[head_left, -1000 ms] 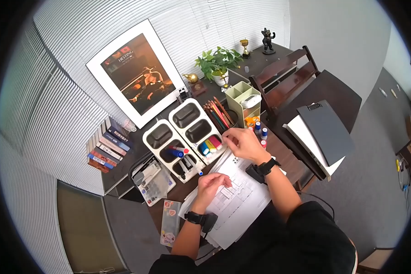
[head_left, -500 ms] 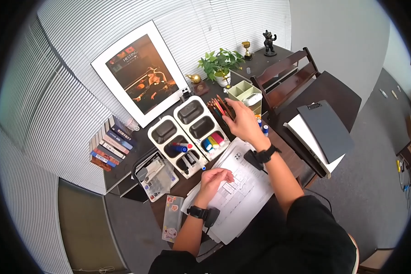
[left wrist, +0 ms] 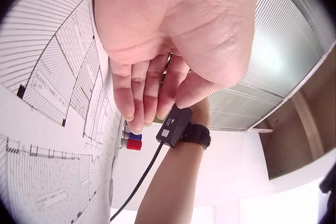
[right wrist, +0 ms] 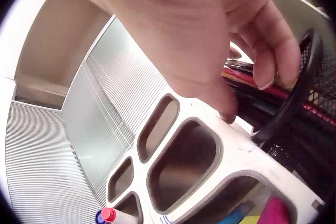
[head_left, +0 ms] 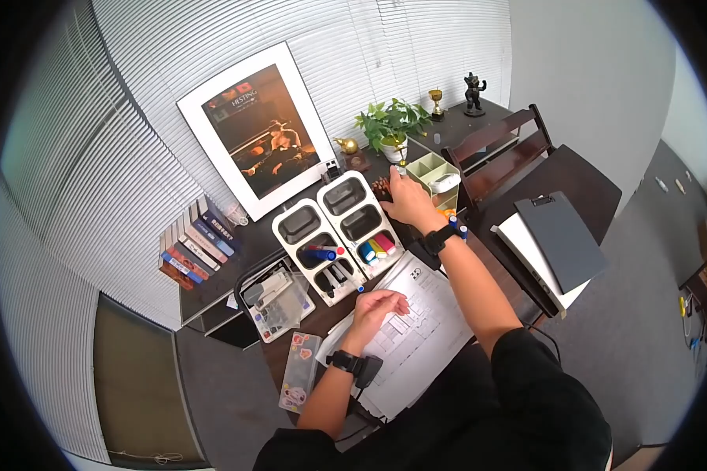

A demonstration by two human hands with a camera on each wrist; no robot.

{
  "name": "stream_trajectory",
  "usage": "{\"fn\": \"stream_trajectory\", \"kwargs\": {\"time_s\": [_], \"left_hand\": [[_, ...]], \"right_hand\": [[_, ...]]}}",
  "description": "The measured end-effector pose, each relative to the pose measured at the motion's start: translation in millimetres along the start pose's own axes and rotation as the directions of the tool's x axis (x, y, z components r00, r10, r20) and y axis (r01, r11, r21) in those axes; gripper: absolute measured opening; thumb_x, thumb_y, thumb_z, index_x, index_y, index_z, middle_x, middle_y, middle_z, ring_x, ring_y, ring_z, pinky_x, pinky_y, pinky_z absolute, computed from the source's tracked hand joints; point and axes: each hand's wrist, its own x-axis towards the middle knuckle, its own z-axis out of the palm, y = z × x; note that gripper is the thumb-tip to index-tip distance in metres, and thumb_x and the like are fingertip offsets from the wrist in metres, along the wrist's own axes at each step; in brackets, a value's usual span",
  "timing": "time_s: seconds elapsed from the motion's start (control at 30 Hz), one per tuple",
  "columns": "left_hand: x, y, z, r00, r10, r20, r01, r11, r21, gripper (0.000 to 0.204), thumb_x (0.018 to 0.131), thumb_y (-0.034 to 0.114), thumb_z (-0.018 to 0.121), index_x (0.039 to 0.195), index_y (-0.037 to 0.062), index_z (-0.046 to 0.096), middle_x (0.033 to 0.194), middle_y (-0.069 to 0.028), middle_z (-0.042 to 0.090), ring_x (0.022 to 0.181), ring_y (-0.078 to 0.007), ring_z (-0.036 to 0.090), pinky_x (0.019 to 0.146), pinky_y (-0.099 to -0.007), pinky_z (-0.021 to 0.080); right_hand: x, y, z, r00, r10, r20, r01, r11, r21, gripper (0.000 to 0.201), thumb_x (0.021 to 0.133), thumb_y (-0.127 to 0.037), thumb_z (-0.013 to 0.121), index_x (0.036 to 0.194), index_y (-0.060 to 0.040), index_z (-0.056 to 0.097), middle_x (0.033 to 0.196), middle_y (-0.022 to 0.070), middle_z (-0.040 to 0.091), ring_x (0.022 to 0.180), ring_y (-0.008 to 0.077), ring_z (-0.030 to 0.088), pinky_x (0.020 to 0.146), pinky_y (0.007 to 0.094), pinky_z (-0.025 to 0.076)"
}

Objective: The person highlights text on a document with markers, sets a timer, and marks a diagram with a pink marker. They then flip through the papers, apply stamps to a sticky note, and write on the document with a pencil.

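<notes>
My right hand (head_left: 411, 202) is over the bundle of pencils (head_left: 381, 187), its fingers spread. In the right wrist view the thumb hangs by the white caddy's edge, and the other fingers reach over the pencils (right wrist: 247, 79) inside a black mesh holder (right wrist: 303, 95). A gap shows between thumb and fingertips. My left hand (head_left: 375, 314) hovers palm inward, fingers loosely bent, over printed drawing sheets (head_left: 420, 337); nothing is in it. Beside the right hand stands the white caddy (head_left: 352, 210), with blue, yellow and magenta pieces (head_left: 379, 247) in its nearest compartment.
A second white caddy (head_left: 309, 238) holds markers (head_left: 320, 253). Left of it lie a tray of stationery (head_left: 279, 306) and a stickered pencil case (head_left: 299, 373). A green organizer (head_left: 428, 166) and a potted plant (head_left: 393, 122) stand behind the right hand. Books (head_left: 196, 239) line the far left.
My right hand has moved away from the coloured pieces in the caddy, back to the pencils. The left hand stays over the sheets. The head view has shifted slightly.
</notes>
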Motion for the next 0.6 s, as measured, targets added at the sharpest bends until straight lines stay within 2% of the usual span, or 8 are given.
{"fn": "stream_trajectory", "kwargs": {"time_s": [0.1, 0.17, 0.2, 0.4, 0.6], "left_hand": [[0, 0, 0, 1.000, 0.003, 0.003, -0.003, 1.000, 0.000, 0.028, 0.101, 0.017, 0.059, 0.100, -0.0093, 0.070, 0.088, -0.0140, 0.072, 0.081, -0.0193, 0.070, 0.076, -0.0315, 0.057], [1, 1, 0, 1.000, 0.007, 0.006, -0.007, 1.000, -0.005, 0.028, 0.101, 0.017, 0.059, 0.100, -0.0094, 0.070, 0.088, -0.0140, 0.072, 0.081, -0.0194, 0.070, 0.076, -0.0315, 0.057], [1, 0, 0, 1.000, 0.005, 0.005, -0.005, 1.000, 0.009, 0.029, 0.101, 0.017, 0.059, 0.100, -0.0095, 0.070, 0.088, -0.0141, 0.072, 0.080, -0.0195, 0.070, 0.076, -0.0315, 0.057], [0, 0, 0, 1.000, -0.001, 0.004, 0.001, 1.000, 0.019, 0.029, 0.102, 0.017, 0.058, 0.101, -0.0096, 0.069, 0.088, -0.0140, 0.072, 0.080, -0.0195, 0.070, 0.076, -0.0314, 0.057], [0, 0, -1, 1.000, 0.003, 0.013, -0.003, 1.000, 0.015, 0.028, 0.102, 0.015, 0.057, 0.103, -0.0093, 0.069, 0.090, -0.0147, 0.071, 0.082, -0.0207, 0.070, 0.077, -0.0324, 0.056]], "right_hand": [[4, 3, 6, 0.998, 0.029, 0.047, -0.029, 1.000, -0.012, 0.079, 0.079, -0.026, 0.080, 0.138, 0.0083, 0.041, 0.104, 0.0254, 0.068, 0.098, 0.0431, 0.068, 0.084, 0.0476, 0.057], [1, 5, 12, 1.000, 0.010, -0.024, -0.011, 1.000, -0.002, 0.066, 0.078, -0.023, 0.078, 0.130, 0.0034, 0.046, 0.100, 0.0224, 0.069, 0.097, 0.0417, 0.068, 0.082, 0.0490, 0.056], [-1, 3, 11, 0.999, 0.030, -0.041, -0.029, 0.999, 0.024, 0.053, 0.077, -0.019, 0.076, 0.119, -0.0003, 0.049, 0.101, 0.0227, 0.069, 0.096, 0.0427, 0.068, 0.081, 0.0506, 0.056], [-2, 6, 18, 0.990, 0.047, -0.134, -0.039, 0.997, 0.066, 0.044, 0.076, -0.016, 0.075, 0.109, -0.0023, 0.050, 0.095, 0.0225, 0.069, 0.090, 0.0434, 0.068, 0.078, 0.0523, 0.055], [-8, 3, 16, 0.980, 0.046, -0.192, -0.025, 0.994, 0.109, 0.043, 0.076, -0.015, 0.075, 0.110, -0.0023, 0.051, 0.089, 0.0229, 0.069, 0.086, 0.0450, 0.067, 0.075, 0.0532, 0.054]]}}
